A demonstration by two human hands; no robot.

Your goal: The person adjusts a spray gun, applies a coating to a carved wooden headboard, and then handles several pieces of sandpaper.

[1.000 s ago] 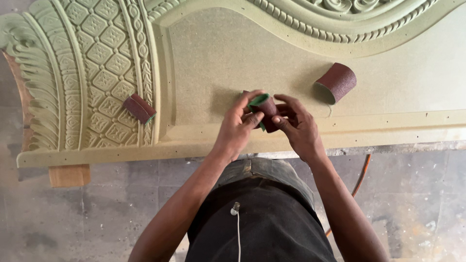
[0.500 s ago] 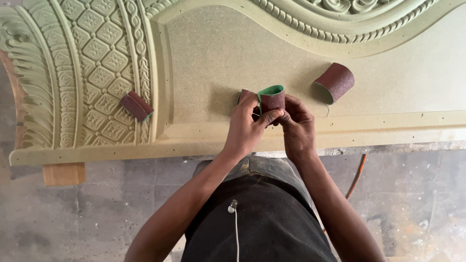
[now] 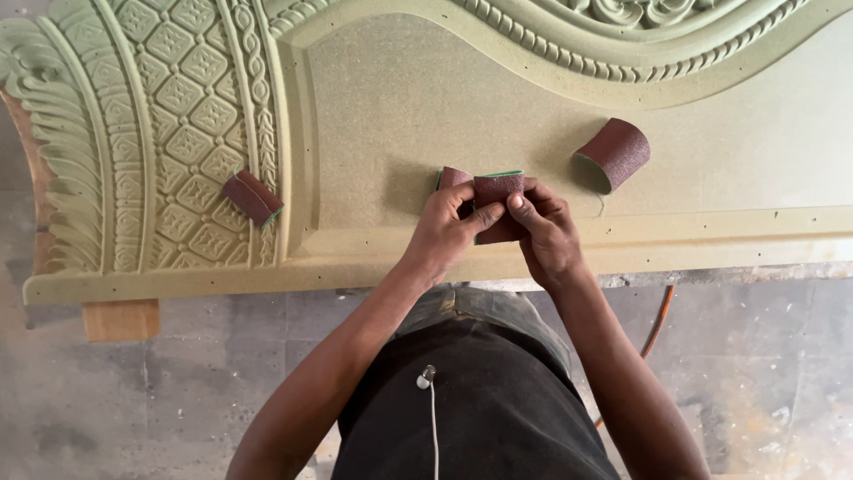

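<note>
Both my left hand and right hand pinch a folded strip of maroon sandpaper just above the flat field of the carved green panel. If my fingers loosen, I judge the stiff fold could spring open and slip out.

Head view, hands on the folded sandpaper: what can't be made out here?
- Folded sandpaper: its lower part is covered by the fingers of the left hand and right hand.
- Carved panel: cut off by the top, left and right edges.
- Wooden block: its top is hidden under the panel.
- Orange cable: its upper end runs behind the panel, its lower end behind the right arm.
</note>
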